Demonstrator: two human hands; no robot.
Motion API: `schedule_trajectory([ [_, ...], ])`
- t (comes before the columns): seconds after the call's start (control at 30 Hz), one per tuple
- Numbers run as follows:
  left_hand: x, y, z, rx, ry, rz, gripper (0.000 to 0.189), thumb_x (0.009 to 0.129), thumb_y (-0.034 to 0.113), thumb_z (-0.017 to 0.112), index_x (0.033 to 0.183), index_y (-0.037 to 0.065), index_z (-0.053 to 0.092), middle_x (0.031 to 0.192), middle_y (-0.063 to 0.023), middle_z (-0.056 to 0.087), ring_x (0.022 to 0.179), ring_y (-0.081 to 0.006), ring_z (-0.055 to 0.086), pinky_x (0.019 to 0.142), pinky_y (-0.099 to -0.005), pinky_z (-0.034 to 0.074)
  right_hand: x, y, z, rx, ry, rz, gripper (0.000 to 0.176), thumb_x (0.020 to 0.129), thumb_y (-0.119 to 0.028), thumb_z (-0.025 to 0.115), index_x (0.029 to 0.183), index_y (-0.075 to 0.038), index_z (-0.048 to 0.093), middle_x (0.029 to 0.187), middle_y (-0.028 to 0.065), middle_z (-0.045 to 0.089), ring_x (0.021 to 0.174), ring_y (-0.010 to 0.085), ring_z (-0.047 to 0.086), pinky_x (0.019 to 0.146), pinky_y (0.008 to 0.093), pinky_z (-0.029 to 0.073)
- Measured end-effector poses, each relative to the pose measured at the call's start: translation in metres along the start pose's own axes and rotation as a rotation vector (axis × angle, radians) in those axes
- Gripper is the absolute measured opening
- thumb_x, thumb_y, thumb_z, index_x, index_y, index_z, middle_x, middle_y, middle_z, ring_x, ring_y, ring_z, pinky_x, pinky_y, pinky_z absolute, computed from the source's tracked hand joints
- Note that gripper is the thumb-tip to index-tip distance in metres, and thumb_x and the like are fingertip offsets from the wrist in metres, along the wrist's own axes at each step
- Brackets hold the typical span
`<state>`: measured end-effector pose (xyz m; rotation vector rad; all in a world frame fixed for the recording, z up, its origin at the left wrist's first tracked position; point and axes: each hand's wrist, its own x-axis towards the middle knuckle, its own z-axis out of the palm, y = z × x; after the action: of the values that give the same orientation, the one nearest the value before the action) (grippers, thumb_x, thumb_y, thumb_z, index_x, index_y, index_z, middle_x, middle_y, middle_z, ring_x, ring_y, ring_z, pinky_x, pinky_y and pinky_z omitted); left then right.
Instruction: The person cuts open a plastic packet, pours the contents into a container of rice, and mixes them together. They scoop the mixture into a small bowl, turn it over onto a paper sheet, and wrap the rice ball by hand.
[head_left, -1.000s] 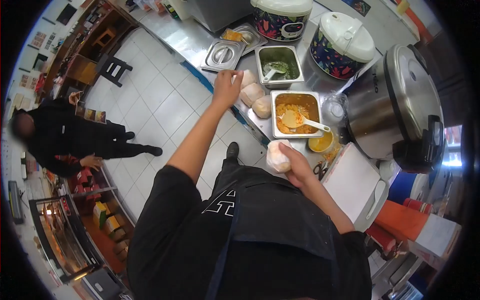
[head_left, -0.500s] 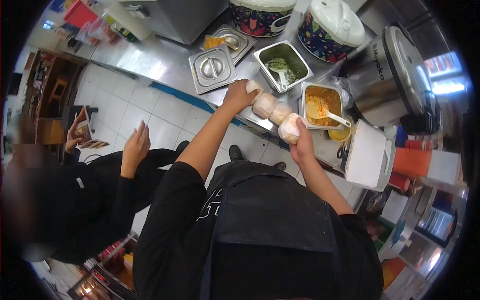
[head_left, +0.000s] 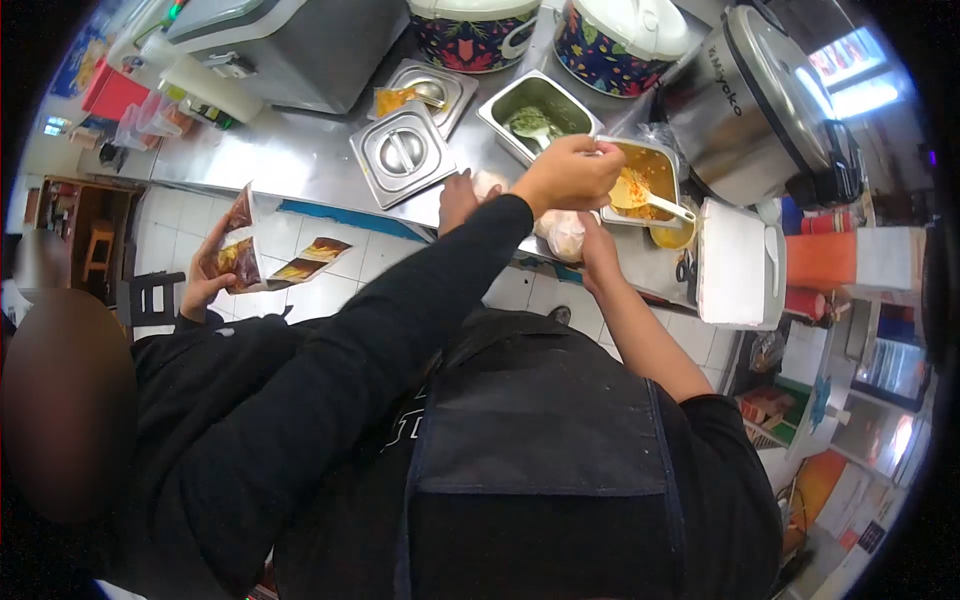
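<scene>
Steel counter (head_left: pixel 300 150) runs across the far side, with a big cooker (head_left: pixel 740 100) at its right end. The person's right hand (head_left: pixel 600 252) is closed around a roundish bag (head_left: pixel 566 236) and holds it at the counter's front edge. The orange pan (head_left: pixel 655 165) lies just beyond and to the right of it. That hand is the nearer one to the pan and its spoon (head_left: pixel 652 202).

The left hand (head_left: pixel 458 195) sits well to the left, beside a second bag (head_left: pixel 489 182). I cannot tell whether it grips the bag, because a sleeve (head_left: pixel 400 310) covers the wrist.

The sleeve belongs to a co-worker, whose hand (head_left: pixel 568 172) hangs over the pan's near corner, directly above the held bag.

Half a second ago that arm was raised out over the floor tiles. Now it crosses between the person's two hands. The right hand keeps the bag at much the same spot by the pan.
</scene>
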<state>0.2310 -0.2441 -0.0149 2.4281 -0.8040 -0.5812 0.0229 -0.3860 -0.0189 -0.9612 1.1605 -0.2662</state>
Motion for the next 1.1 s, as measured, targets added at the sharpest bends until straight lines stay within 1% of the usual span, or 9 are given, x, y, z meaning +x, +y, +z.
schedule_trajectory([
  [0.17,-0.035,0.004,0.007,-0.111,0.377,0.266,0.053,0.092,0.037,0.07,0.133,0.005,0.058,0.131,-0.0212,0.053,0.121,-0.0392,0.05,0.104,-0.0509,0.038,-0.03,0.017,-0.013,0.231,-0.059,-0.179,0.028,0.105,-0.022,0.05,0.125,-0.006,0.061,0.113,0.0064,0.069,0.102,0.0199,0.069,0.086,0.0377,0.056],
  [0.27,-0.038,0.004,0.01,-0.151,0.449,0.335,0.049,0.093,0.032,0.071,0.133,0.008,0.058,0.13,-0.0175,0.051,0.12,-0.0377,0.048,0.103,-0.0519,0.036,-0.046,0.008,-0.028,0.446,0.047,0.041,0.025,0.105,-0.02,0.052,0.125,-0.007,0.059,0.118,0.007,0.068,0.105,0.023,0.069,0.092,0.0408,0.058],
  [0.4,-0.034,0.002,0.014,-0.193,0.504,0.4,0.046,0.094,0.031,0.07,0.131,0.007,0.058,0.129,-0.0189,0.051,0.12,-0.0386,0.047,0.104,-0.0514,0.035,-0.008,0.049,-0.068,0.531,-0.017,-0.133,0.037,0.107,-0.04,0.054,0.125,-0.009,0.059,0.11,0.0077,0.07,0.098,0.0241,0.07,0.09,0.043,0.059],
  [0.43,-0.034,0.003,0.014,-0.199,0.505,0.403,0.044,0.095,0.031,0.069,0.13,0.007,0.059,0.129,-0.0199,0.051,0.121,-0.0388,0.047,0.105,-0.0513,0.035,0.0,0.053,-0.077,0.612,-0.38,-0.087,0.045,0.103,-0.047,0.058,0.124,-0.007,0.059,0.107,0.0093,0.07,0.095,0.0242,0.07,0.086,0.0419,0.06],
  [0.47,-0.034,0.004,0.014,-0.204,0.507,0.406,0.043,0.095,0.031,0.069,0.129,0.006,0.059,0.129,-0.0208,0.051,0.122,-0.039,0.046,0.106,-0.0512,0.034,0.012,0.055,-0.082,0.572,-0.219,0.074,0.048,0.101,-0.048,0.061,0.124,-0.006,0.059,0.107,0.0109,0.071,0.093,0.023,0.07,0.08,0.0392,0.059],
  [0.53,-0.035,0.006,0.015,-0.192,0.506,0.426,0.043,0.095,0.031,0.068,0.129,0.006,0.059,0.129,-0.0194,0.052,0.12,-0.0384,0.047,0.104,-0.0509,0.035,0.022,0.053,-0.082,-0.32,0.293,-0.222,0.049,0.101,-0.046,0.064,0.126,-0.003,0.059,0.105,0.0117,0.071,0.087,0.0213,0.07,0.074,0.0355,0.058],
  [0.73,-0.046,0.011,0.024,-0.206,0.525,0.386,0.041,0.097,0.029,0.066,0.129,0.006,0.059,0.13,-0.0184,0.05,0.118,-0.0373,0.047,0.103,-0.0505,0.035,0.011,0.021,-0.091,-0.727,0.149,-0.419,0.051,0.102,-0.037,0.065,0.131,0.003,0.055,0.102,0.0121,0.071,0.08,0.0178,0.07,0.068,0.0306,0.056],
  [0.83,-0.053,0.009,0.031,-0.263,0.537,0.335,0.038,0.098,0.027,0.065,0.129,0.005,0.058,0.13,-0.0183,0.049,0.119,-0.0374,0.047,0.104,-0.05,0.035,-0.004,0.016,-0.085,-0.204,0.16,-0.158,0.051,0.103,-0.031,0.064,0.137,0.004,0.052,0.111,0.0139,0.07,0.092,0.0182,0.07,0.076,0.0312,0.058],
  [1.1,-0.035,-0.012,0.04,-0.248,0.43,0.273,0.047,0.099,0.024,0.066,0.135,-0.002,0.054,0.137,-0.024,0.054,0.127,-0.04,0.051,0.11,-0.0478,0.037,-0.001,0.046,-0.107,0.002,-0.226,-0.438,0.059,0.106,-0.017,0.06,0.152,0.008,0.033,0.141,0.0242,0.056,0.125,0.026,0.06,0.105,0.0362,0.049],
])
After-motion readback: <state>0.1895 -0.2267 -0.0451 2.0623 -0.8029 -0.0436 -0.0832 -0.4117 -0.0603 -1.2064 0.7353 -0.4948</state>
